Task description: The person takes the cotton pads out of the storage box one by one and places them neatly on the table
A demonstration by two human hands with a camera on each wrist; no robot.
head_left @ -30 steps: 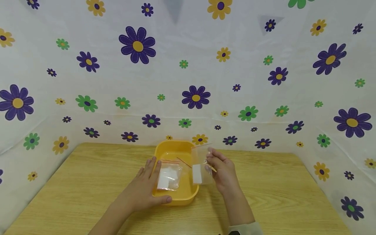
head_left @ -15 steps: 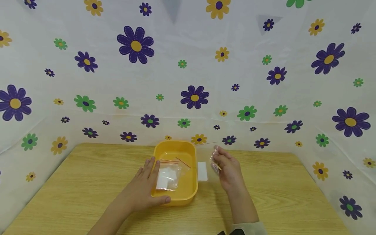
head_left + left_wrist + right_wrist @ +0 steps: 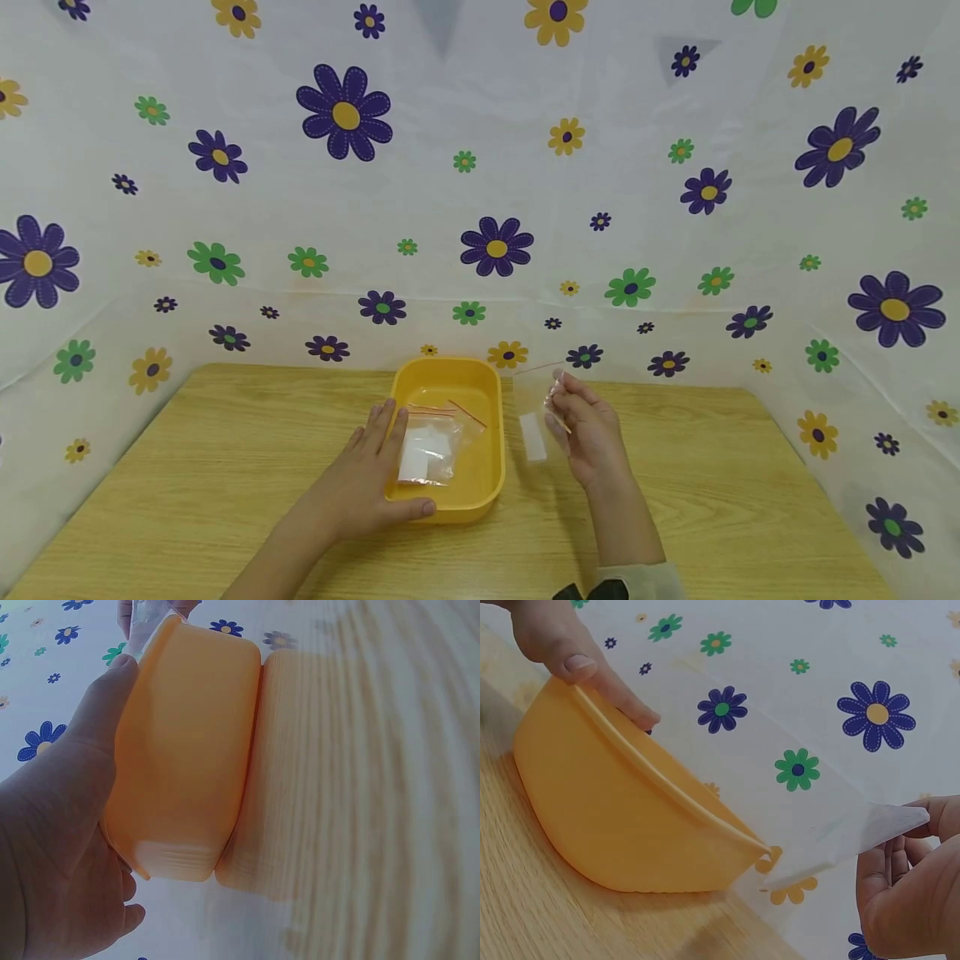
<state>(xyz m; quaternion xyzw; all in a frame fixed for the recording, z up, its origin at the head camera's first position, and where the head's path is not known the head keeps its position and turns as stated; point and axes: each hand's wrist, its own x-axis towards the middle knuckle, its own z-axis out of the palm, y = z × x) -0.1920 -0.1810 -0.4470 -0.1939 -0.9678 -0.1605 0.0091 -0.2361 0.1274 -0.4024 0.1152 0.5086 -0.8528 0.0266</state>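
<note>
My right hand (image 3: pixel 595 433) pinches the edge of a clear zip bag (image 3: pixel 532 437) with a red seal line and a white piece inside. The bag hangs just right of the yellow plastic tub (image 3: pixel 480 492), and in the right wrist view it stretches thin from the fingers toward the tub's rim. My left hand (image 3: pixel 360 487) rests on the tub's left rim, fingers straight, thumb along the front edge. In the left wrist view the thumb lies against the tub's wall. Inside the tub lie several similar zip bags (image 3: pixel 429 450), overlapping; their exact number cannot be told.
The tub stands on a wood-grain table (image 3: pixel 720 483) near its back edge. Behind and at both sides hangs a white cloth (image 3: pixel 420 192) printed with purple, yellow and green flowers.
My right hand has carried the zip bag from over the tub's right rim out to the right, and the bag has tilted a little. The left hand and tub hold their place.
</note>
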